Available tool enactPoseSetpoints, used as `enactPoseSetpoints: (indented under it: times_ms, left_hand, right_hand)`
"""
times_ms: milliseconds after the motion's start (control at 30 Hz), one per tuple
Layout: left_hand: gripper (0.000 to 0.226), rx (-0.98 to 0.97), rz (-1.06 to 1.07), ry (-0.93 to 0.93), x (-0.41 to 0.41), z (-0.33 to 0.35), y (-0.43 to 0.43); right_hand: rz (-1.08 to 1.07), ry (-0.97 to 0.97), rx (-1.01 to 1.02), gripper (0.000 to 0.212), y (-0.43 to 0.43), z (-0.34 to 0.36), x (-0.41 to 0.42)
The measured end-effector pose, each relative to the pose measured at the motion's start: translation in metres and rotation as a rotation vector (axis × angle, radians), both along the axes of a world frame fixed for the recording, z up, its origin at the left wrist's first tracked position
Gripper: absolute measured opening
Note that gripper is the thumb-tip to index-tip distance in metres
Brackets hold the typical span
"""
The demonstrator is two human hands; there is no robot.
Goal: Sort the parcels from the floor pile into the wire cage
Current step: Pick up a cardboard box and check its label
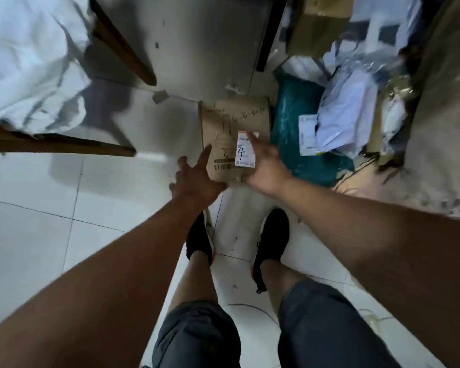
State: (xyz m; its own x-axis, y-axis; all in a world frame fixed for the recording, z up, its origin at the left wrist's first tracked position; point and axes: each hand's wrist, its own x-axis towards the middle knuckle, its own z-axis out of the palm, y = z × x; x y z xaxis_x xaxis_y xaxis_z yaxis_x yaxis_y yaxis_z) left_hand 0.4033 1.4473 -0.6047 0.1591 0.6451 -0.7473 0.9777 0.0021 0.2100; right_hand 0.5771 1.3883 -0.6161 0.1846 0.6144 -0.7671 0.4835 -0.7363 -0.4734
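A brown cardboard box (231, 123) with a white shipping label and handwritten marks lies on the floor just ahead of my feet. My left hand (194, 179) grips its near left corner, fingers spread along the left side. My right hand (266, 166) holds the near right corner, thumb across the label. Beside the box on the right lies a teal plastic parcel (290, 120) with a white label. Behind it is a pile of white and clear bagged parcels (348, 107). No wire cage is visible.
A large white sack (29, 62) sits on a wooden frame (64, 144) at the left. A dark wooden leg (122, 43) slants across the grey floor behind. Another cardboard box (316, 27) stands at the upper right. White tiles surround my black shoes (271, 243).
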Motion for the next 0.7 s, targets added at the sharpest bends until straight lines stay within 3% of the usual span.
enactPoseSetpoints:
  times_ms: [333, 700]
  left_hand:
    - [0.110, -0.090, 0.054, -0.113, 0.036, -0.210, 0.077]
    - [0.114, -0.126, 0.066, -0.113, 0.051, -0.267, 0.098]
  right_hand:
    - [-0.030, -0.242, -0.019, 0.109, 0.073, -0.207, 0.028]
    - [0.071, -0.424, -0.073, 0.133, 0.075, -0.256, 0.036]
